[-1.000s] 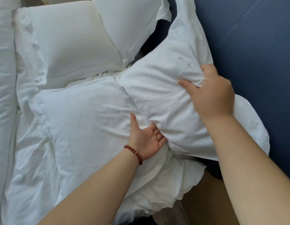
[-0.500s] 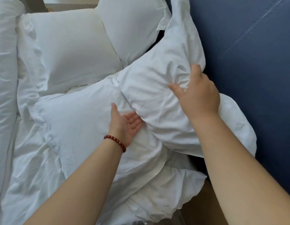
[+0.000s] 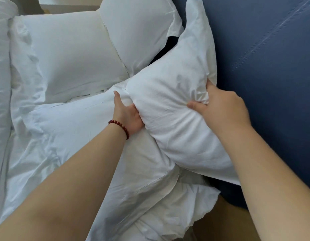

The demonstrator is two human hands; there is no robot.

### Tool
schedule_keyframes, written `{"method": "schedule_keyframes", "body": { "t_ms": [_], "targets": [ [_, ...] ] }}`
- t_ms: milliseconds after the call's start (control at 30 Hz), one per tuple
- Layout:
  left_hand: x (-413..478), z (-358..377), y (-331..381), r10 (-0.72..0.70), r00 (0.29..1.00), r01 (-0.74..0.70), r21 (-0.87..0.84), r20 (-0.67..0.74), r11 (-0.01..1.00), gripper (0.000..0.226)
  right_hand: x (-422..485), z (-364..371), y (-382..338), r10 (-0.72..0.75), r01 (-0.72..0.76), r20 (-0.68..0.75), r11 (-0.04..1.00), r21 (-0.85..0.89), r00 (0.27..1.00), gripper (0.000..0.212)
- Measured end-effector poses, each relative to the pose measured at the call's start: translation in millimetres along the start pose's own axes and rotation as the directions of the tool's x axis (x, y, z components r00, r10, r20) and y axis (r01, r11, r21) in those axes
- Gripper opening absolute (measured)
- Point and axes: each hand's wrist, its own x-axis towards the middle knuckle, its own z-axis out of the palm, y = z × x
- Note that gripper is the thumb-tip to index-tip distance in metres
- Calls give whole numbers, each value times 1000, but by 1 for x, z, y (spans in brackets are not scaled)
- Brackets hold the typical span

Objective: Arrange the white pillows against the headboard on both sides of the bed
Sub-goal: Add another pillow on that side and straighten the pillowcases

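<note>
Change: both hands are working further up than a second ago, and the held pillow (image 3: 169, 108) is standing closer against the headboard (image 3: 265, 70); the left hand (image 3: 127, 115) is now tucked under its edge rather than lying palm-up below it.
Held pillow: leaning on a slant against the headboard, its upper corner rising along the blue panel and its lower end hanging over the bed's near corner.
Left hand: cupping the pillow's edge away from the headboard, fingers hidden under the fabric, thumb stretching up across the flat pillow (image 3: 84, 129); a red bead bracelet (image 3: 119, 125) is sitting on the wrist.
Right hand: gripping the pillow's headboard-side edge, fingers bunching the cloth into creases right beside the headboard.
Flat pillow: lying on the bed away from the headboard, partly under the held one.
Far pillows: one (image 3: 138, 26) is leaning against the headboard beyond the held pillow; another (image 3: 72, 54) is lying beside it, further from the headboard.
Duvet (image 3: 1, 84): bunching along the side farthest from the headboard.
</note>
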Motion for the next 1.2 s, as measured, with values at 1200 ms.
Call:
{"method": "schedule_keyframes", "body": {
  "t_ms": [1200],
  "targets": [
    [-95, -8, -128, -235, 959, 253, 108, -156, 961, 106, -160, 109, 26, -8, -45, -320, 986, -158, 947, 83]
  ]
}}
